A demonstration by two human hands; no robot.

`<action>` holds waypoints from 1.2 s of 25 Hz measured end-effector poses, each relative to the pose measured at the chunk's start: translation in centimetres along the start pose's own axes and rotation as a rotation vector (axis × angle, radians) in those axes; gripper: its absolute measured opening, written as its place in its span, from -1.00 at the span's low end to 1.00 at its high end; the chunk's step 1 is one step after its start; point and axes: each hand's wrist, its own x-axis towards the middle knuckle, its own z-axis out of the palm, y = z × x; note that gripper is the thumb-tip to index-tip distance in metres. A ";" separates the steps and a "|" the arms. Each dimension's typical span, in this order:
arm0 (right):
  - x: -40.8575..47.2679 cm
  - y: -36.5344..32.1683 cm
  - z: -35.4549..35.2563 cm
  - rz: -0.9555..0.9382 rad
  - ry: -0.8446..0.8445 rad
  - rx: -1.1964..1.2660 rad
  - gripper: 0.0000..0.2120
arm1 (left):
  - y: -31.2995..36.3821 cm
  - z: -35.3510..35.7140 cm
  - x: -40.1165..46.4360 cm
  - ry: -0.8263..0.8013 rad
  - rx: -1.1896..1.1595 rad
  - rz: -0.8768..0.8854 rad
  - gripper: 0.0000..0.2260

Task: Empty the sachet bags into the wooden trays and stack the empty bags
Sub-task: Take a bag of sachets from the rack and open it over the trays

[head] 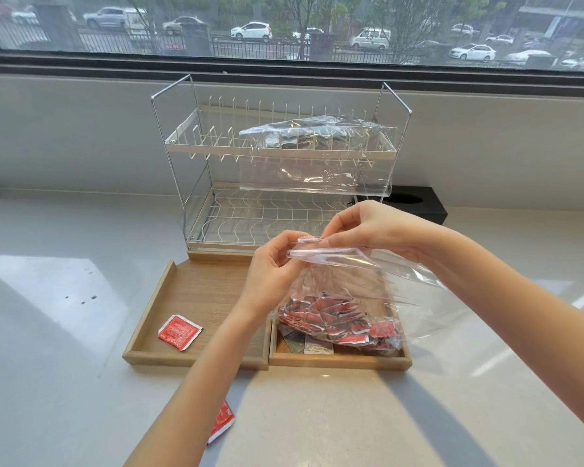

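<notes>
A clear plastic bag (344, 291) with several red sachets in its bottom hangs upright over the right wooden tray (338, 362). My left hand (277, 267) and my right hand (368, 230) both pinch its top edge near the opening. The bag's bottom rests in the right tray, where a few dark sachets lie under it. The left wooden tray (196, 288) holds one red sachet (179, 332). Another red sachet (221, 421) lies on the counter by my left forearm. A second clear bag (317, 153) with grey sachets lies on the rack's upper shelf.
A white wire dish rack (277, 183) stands right behind the trays, against the wall under the window. A black box (415, 203) sits to its right. The white counter (64, 332) extends left, right and in front of the trays.
</notes>
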 end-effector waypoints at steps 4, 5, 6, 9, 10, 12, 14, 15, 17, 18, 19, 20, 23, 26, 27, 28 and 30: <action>-0.1 -0.2 0.4 -0.051 -0.003 -0.023 -0.93 | 0.1 0.1 -0.1 -0.011 -0.024 -0.003 -0.84; -0.2 -0.3 0.4 -0.062 -0.030 -0.025 -0.92 | 0.1 0.1 -0.1 -0.012 -0.017 0.004 -0.83; -0.2 -0.3 0.2 -0.060 -0.068 -0.007 -0.90 | 0.1 0.0 -0.2 -0.016 -0.014 0.010 -0.82; -0.4 0.1 -0.3 0.004 -0.170 0.125 -0.85 | 0.0 -0.1 -0.3 -0.046 -0.027 0.006 -0.78; -0.4 0.4 -0.3 -0.005 -0.178 0.119 -0.84 | -0.1 -0.1 -0.4 -0.052 -0.025 0.006 -0.78; -0.3 0.5 0.1 -0.072 -0.161 0.023 -0.84 | -0.1 -0.1 -0.3 -0.052 -0.015 -0.006 -0.82; -0.5 0.0 0.2 -0.163 -0.096 -0.012 -0.84 | -0.2 -0.3 -0.1 -0.052 -0.001 -0.025 -0.87; -0.6 -0.4 -0.2 -0.184 -0.042 0.042 -0.83 | -0.3 -0.4 -0.2 -0.036 0.002 -0.035 -0.88; -1.1 -1.4 -1.5 -0.220 0.083 0.230 -0.82 | -0.5 -0.6 -0.4 0.020 0.002 -0.054 -0.87; -1.2 -1.7 -2.2 -0.236 0.129 0.292 -0.82 | -0.6 -0.8 -0.4 0.041 0.005 -0.055 -0.86; -1.4 -1.9 -2.6 -0.241 0.149 0.314 -0.83 | -0.7 -0.9 -0.3 0.052 0.006 -0.053 -0.84; -1.4 -1.9 -2.8 -0.230 0.132 0.311 -0.84 | -0.8 -0.9 -0.3 0.055 0.004 -0.051 -0.84; -1.3 -0.8 -2.4 -0.076 -0.082 0.340 -0.63 | -0.8 -0.7 0.0 0.072 -0.019 -0.053 -0.87; -1.5 1.1 -2.8 0.010 -0.209 0.395 -0.41 | -0.9 -0.7 0.1 0.117 -0.050 -0.052 -0.88; -1.7 1.7 -3.0 0.006 -0.197 0.370 -0.46 | -1.0 -0.7 0.1 0.124 -0.049 -0.053 -0.88; -2.0 2.2 -3.1 -0.016 -0.178 0.323 -0.56 | -1.0 -0.7 0.2 0.127 -0.046 -0.058 -0.87; -2.5 3.0 -3.2 -0.072 -0.149 0.238 -0.76 | -1.0 -0.6 0.3 0.138 -0.038 -0.068 -0.87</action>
